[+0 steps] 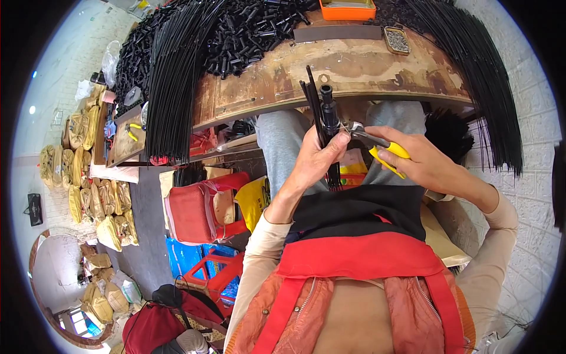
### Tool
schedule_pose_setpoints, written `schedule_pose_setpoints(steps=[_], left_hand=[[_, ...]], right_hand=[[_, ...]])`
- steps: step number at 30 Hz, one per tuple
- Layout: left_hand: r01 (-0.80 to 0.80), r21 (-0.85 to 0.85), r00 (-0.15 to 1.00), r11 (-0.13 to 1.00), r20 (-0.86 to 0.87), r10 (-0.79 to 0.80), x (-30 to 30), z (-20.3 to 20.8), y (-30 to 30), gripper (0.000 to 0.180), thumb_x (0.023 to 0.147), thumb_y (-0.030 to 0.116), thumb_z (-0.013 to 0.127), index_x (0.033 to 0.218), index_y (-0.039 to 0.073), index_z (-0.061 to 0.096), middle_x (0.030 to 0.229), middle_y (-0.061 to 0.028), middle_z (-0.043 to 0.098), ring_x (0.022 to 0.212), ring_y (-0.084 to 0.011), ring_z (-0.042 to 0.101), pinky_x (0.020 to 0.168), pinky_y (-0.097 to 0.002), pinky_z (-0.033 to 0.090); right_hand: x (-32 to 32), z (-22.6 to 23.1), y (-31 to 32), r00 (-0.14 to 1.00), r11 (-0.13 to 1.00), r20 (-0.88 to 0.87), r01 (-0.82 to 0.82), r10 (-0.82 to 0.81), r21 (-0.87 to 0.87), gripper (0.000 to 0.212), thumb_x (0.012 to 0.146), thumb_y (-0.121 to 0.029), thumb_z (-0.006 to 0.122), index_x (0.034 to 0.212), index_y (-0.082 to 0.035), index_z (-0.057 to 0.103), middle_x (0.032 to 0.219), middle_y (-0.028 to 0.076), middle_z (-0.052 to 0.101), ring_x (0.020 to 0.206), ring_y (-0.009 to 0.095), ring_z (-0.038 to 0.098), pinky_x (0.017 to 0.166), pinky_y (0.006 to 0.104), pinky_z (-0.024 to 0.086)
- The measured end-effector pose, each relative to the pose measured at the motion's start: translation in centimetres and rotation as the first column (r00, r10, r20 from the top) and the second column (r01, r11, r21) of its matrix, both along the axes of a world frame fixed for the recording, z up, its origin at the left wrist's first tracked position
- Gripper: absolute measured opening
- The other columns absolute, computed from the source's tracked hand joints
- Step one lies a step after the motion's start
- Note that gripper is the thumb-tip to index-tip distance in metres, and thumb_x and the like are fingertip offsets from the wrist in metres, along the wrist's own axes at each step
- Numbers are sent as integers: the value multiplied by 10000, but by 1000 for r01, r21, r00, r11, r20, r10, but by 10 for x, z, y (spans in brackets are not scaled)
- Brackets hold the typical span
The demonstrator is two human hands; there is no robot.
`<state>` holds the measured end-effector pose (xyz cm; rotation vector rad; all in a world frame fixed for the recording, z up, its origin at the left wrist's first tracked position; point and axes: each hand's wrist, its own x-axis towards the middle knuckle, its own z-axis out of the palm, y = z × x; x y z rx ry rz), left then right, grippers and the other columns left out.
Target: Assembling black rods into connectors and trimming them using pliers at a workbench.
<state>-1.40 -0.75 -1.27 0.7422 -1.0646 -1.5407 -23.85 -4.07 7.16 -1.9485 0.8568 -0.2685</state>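
Just below the wooden desk [354,68] edge, the left hand [312,162] grips a black rod bundle [321,115]; right-hand [421,162] fingers squeeze yellow-handled pliers [377,147]. Best hold the bundle steady and nip squarely.

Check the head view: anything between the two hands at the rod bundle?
Yes: the metal jaws of the yellow-handled pliers from the right hand meet the black rods gripped by the left hand.

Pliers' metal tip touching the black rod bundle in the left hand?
Touching. The head view shows the pliers in the right hand, their metal tip meeting the black rod bundle just above the left hand, with no visible gap.
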Motion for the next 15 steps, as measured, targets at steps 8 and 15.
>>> schedule_pose_setpoints(steps=[8, 15], left_hand=[[-3, 9, 1000, 1000, 0, 3, 2, -2, 2, 247, 980, 246, 583, 827, 75, 494, 643, 72, 390, 548, -28, 322, 471, -209, 259], [-22, -7, 999, 1000, 43, 22, 3, -6, 0, 265, 969, 274, 603, 827, 77, 497, 635, 67, 416, 549, -32, 348, 475, -212, 284]], right_hand=[[2, -1, -1, 1000, 999, 2, -9, 9, 31, 389, 982, -215, 507, 1326, -34, 479, 908, 137, 653, 779, 190, 631, 710, 311, 490], [5, 3, -2, 1000, 1000, -8, -23, 23, 20, 344, 986, -189, 501, 1285, -18, 492, 853, 116, 637, 757, 181, 621, 695, 309, 483]])
